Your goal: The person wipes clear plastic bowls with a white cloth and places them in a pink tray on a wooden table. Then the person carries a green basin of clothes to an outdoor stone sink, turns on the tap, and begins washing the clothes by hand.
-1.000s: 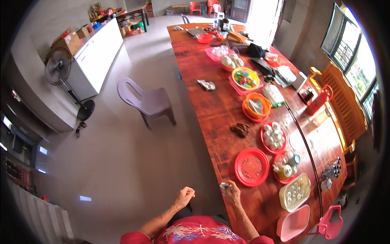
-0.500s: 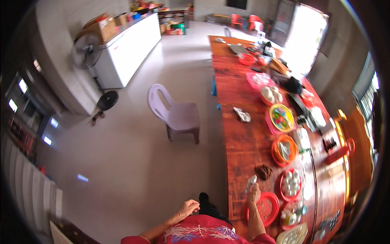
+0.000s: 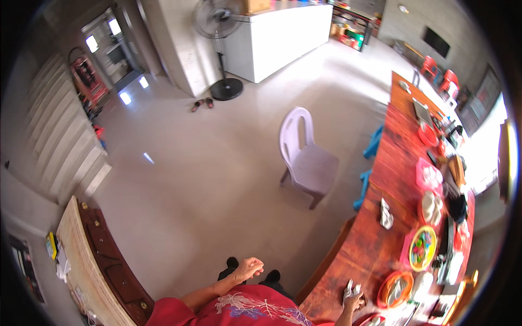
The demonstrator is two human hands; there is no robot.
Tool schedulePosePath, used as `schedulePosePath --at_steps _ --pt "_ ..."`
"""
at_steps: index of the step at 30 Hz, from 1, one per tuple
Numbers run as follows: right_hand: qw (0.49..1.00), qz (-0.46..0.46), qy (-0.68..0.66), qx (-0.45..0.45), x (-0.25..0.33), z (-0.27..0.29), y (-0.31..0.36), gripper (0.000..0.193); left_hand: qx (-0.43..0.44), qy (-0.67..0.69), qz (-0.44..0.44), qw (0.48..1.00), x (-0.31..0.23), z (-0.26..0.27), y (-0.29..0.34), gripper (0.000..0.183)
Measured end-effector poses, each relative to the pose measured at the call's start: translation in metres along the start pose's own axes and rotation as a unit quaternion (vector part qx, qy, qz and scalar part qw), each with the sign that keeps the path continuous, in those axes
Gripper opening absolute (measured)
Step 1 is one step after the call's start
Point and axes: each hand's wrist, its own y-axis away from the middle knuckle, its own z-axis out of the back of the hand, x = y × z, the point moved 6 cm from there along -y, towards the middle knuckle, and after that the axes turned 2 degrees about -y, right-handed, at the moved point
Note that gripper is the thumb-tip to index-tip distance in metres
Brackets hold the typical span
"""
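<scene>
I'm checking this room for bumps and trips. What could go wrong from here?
The right hand, with a crumpled pale item, is close to the orange basket and might nudge it. The purple chair stands out from the table and could be bumped. A blue stool juts past the table's edge and might catch a foot.

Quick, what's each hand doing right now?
Left hand: loosely closed, nothing visible in it.
Right hand: holding something crumpled and whitish, perhaps a cloth.

Blown-out daylight from the right-hand doorway [image 3: 488, 152], glare across the floor [image 3: 223, 168], dark, bending fisheye rim.
</scene>
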Motion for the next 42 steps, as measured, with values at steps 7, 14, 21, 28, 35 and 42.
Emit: schedulePosePath --at_steps 7,14,21,28,35,42 --pt "0.939 0.332 -0.048 0.082 0.181 -0.063 0.035 0.024 -0.040 0.073 0.007 0.996 -0.002 0.071 -0.025 0.030" --pt "0.885 0.453 -0.075 0.083 0.343 -0.098 0.098 0.025 -0.106 0.110 -0.037 0.988 -0.054 0.168 -0.045 0.028" --pt "0.873 0.481 -0.017 0.081 0.442 -0.107 0.150 0.019 -0.137 0.153 -0.119 0.971 -0.115 0.306 -0.093 0.029" --pt "0.927 0.341 -0.023 0.157 0.574 -0.161 0.142 0.014 -0.227 0.200 -0.043 0.952 -0.136 0.464 -0.144 0.026" --pt "0.681 0.698 0.094 0.199 0.916 -0.210 0.343 0.025 -0.439 0.358 0.080 0.821 -0.021 0.593 -0.134 0.018" --pt "0.576 0.719 -0.175 0.346 1.172 -0.161 0.654 0.027 -0.626 0.438 0.186 0.618 0.007 0.713 -0.071 0.028"
